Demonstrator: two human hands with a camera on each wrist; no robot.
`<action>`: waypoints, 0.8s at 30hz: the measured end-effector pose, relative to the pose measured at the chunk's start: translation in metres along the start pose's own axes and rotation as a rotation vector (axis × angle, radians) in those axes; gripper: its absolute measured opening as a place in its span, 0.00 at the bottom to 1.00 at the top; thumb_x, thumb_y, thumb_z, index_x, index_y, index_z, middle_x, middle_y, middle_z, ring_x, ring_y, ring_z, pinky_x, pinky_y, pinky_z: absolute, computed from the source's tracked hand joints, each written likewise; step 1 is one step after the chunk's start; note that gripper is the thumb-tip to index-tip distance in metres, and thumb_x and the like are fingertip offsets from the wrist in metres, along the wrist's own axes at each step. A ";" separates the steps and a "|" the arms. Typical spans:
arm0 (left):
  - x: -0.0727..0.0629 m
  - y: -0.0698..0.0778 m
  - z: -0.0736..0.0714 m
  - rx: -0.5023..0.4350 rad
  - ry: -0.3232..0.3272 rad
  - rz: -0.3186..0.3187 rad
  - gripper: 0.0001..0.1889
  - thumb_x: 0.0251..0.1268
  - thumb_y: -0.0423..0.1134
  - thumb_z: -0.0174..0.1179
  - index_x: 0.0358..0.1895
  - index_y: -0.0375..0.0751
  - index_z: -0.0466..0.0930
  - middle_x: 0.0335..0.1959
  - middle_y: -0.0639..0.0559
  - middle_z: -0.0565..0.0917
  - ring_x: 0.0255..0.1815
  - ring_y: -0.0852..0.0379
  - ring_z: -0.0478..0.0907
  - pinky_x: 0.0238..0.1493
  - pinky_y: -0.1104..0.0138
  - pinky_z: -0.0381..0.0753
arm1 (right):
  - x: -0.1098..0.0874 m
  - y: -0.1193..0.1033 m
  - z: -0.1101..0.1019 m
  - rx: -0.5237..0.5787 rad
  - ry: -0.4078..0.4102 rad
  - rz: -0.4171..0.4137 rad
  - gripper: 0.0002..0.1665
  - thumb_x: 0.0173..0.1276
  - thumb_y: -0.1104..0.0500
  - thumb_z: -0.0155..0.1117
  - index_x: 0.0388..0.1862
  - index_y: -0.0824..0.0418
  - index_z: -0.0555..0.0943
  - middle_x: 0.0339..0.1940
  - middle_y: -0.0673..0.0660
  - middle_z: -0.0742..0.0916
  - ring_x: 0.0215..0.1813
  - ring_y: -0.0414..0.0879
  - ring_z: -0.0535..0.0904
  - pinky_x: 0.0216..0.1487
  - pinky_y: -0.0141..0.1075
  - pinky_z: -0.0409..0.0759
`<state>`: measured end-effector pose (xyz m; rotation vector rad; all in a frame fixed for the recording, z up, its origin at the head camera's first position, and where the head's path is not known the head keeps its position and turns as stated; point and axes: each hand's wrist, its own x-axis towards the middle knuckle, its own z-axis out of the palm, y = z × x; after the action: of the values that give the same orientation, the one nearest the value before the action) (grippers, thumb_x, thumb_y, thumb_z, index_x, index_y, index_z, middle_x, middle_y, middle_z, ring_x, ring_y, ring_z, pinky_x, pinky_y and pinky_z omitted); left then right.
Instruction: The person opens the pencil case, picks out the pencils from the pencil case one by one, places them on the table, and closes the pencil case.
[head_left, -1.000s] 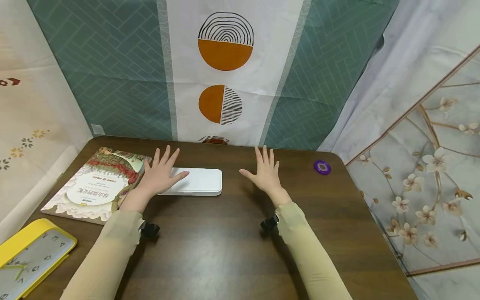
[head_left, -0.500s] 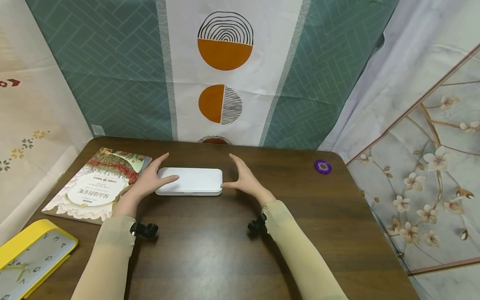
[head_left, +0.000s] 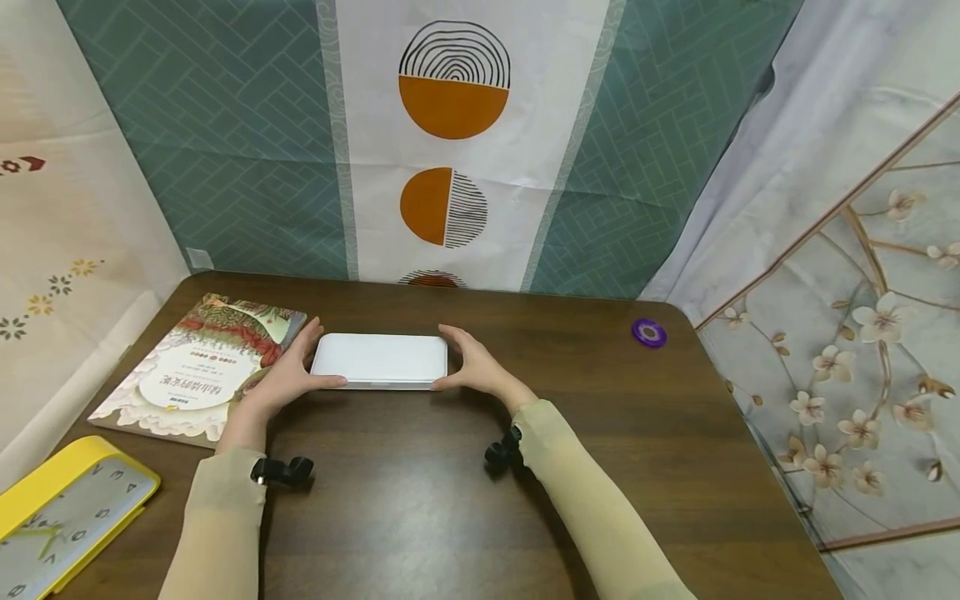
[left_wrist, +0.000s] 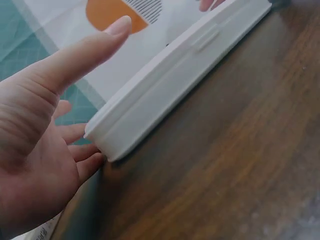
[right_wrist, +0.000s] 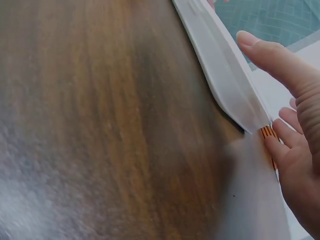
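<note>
A white flat oblong case lies on the brown table. In the left wrist view the case shows a lid seam and a small front catch. My left hand is at its left end, the fingertips seemingly touching that end and the thumb straight and raised off the front edge. My right hand spans the opposite end. In the right wrist view its thumb stands apart from the case, with the fingers close beside the end; contact is hard to tell.
A picture book lies left of the case, beside my left hand and forearm. A yellow-framed clock is at the near left. A purple disc with a pale centre lies at the far right. Patterned cloth hangs behind the table.
My hands, earlier spread wide above the table, have come down and inward to the two ends of the case. The right hand moved left the most. The case has not visibly moved.
</note>
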<state>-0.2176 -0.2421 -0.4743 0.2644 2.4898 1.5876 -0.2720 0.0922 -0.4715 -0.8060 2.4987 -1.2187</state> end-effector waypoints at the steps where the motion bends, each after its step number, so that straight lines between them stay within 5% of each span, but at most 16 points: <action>1: 0.000 -0.002 0.000 -0.013 -0.001 0.004 0.64 0.55 0.39 0.73 0.79 0.42 0.25 0.80 0.35 0.38 0.79 0.33 0.37 0.75 0.38 0.46 | 0.000 0.000 0.000 0.002 -0.004 0.000 0.63 0.47 0.58 0.83 0.77 0.64 0.56 0.77 0.61 0.64 0.76 0.54 0.63 0.75 0.44 0.66; 8: -0.003 -0.010 0.004 -0.085 0.010 0.022 0.67 0.51 0.34 0.75 0.79 0.44 0.23 0.81 0.38 0.37 0.80 0.35 0.35 0.76 0.39 0.44 | 0.000 0.001 0.003 0.000 -0.006 0.007 0.64 0.46 0.58 0.84 0.77 0.64 0.56 0.77 0.62 0.63 0.77 0.54 0.60 0.76 0.44 0.65; 24: -0.004 -0.014 0.014 -0.078 0.085 0.028 0.64 0.49 0.29 0.75 0.78 0.33 0.29 0.79 0.31 0.42 0.79 0.33 0.40 0.76 0.41 0.46 | -0.002 0.005 0.005 -0.041 -0.002 0.022 0.58 0.50 0.56 0.81 0.76 0.62 0.59 0.75 0.61 0.67 0.75 0.55 0.64 0.75 0.46 0.67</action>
<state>-0.2112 -0.2368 -0.4930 0.2261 2.4898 1.7373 -0.2701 0.0925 -0.4781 -0.7869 2.5318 -1.1624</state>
